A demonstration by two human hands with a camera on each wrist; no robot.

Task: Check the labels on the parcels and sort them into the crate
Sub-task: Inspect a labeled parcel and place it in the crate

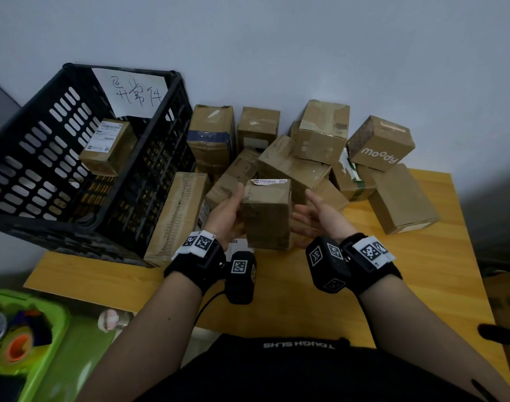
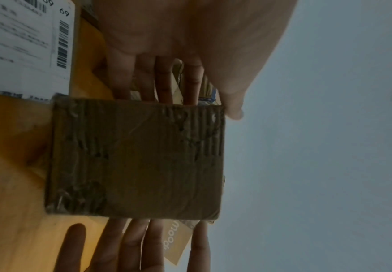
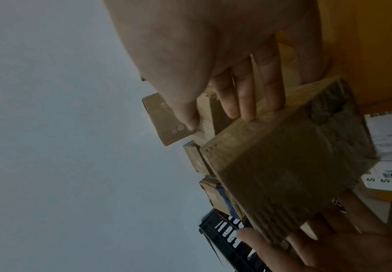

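Note:
A small brown cardboard parcel (image 1: pixel 266 216) is held upright above the wooden table (image 1: pixel 349 285), with a label strip (image 1: pixel 268 181) on its top face. My left hand (image 1: pixel 233 204) grips its left side: the fingers (image 2: pixel 164 82) run behind it and the thumb lies at its edge. My right hand (image 1: pixel 308 210) is spread at the parcel's right side, straight fingertips (image 3: pixel 248 114) touching its edge. In the wrist views the parcel (image 2: pixel 136 156) (image 3: pixel 290 165) fills the middle. The black crate (image 1: pixel 45 158) stands at left with one labelled parcel (image 1: pixel 108 146) inside.
A pile of several cardboard parcels (image 1: pixel 306 146) lies against the wall behind my hands, with a "moody" box (image 1: pixel 381 143) at right. A long box (image 1: pixel 175 216) leans beside the crate. A handwritten paper sign (image 1: pixel 134 92) hangs on the crate. A green bin (image 1: pixel 50 358) sits lower left.

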